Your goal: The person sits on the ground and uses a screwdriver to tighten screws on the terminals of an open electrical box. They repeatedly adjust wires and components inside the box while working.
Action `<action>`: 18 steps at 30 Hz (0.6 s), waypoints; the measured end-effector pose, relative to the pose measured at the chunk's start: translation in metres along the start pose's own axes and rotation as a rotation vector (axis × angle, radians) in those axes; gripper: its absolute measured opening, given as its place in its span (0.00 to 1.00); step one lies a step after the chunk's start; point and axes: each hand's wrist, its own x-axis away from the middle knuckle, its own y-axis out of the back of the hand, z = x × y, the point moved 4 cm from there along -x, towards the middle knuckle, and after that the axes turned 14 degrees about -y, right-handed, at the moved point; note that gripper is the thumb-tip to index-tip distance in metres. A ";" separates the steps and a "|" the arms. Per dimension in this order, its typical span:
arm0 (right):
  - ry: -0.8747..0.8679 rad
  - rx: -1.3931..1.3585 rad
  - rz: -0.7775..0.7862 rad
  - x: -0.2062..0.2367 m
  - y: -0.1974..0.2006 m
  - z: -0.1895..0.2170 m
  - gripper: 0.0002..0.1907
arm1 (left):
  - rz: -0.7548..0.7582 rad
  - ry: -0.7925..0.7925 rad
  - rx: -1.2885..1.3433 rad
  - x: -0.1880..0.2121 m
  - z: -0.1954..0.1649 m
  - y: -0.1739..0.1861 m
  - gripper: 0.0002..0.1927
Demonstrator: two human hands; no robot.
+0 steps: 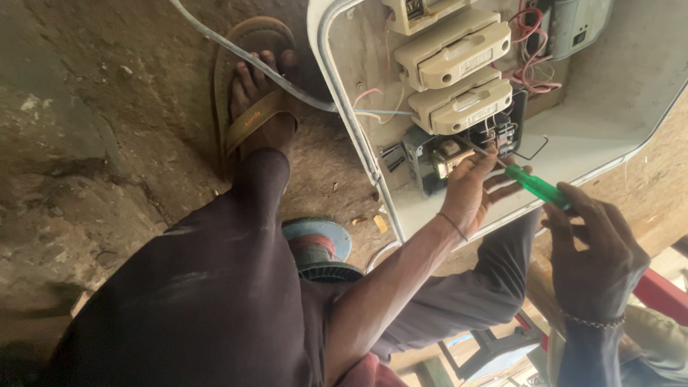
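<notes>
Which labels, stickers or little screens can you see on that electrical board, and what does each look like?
Label on upper cream fuse holder: small pale rectangle on its front, dark print.
Label on lower cream fuse holder: similar pale strip, just above the left hand.
Lit window on the black unit: small yellowish glowing patch, beside the fingertips.
Label on grey box: tiny dark square, top right.
No packages.

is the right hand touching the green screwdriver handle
Touching. The head view shows the right hand with its fingertips closed around the rear end of the green screwdriver handle, no gap between them.
</notes>
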 end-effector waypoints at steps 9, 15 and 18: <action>-0.017 0.024 -0.009 0.000 -0.004 0.007 0.14 | 0.006 -0.023 0.001 -0.001 0.000 0.005 0.11; 0.009 0.074 -0.022 0.005 -0.009 -0.009 0.13 | -0.052 -0.006 -0.064 0.000 0.002 0.007 0.12; 0.014 0.053 -0.013 0.009 -0.012 -0.014 0.12 | -0.057 -0.006 -0.042 0.001 0.002 0.010 0.14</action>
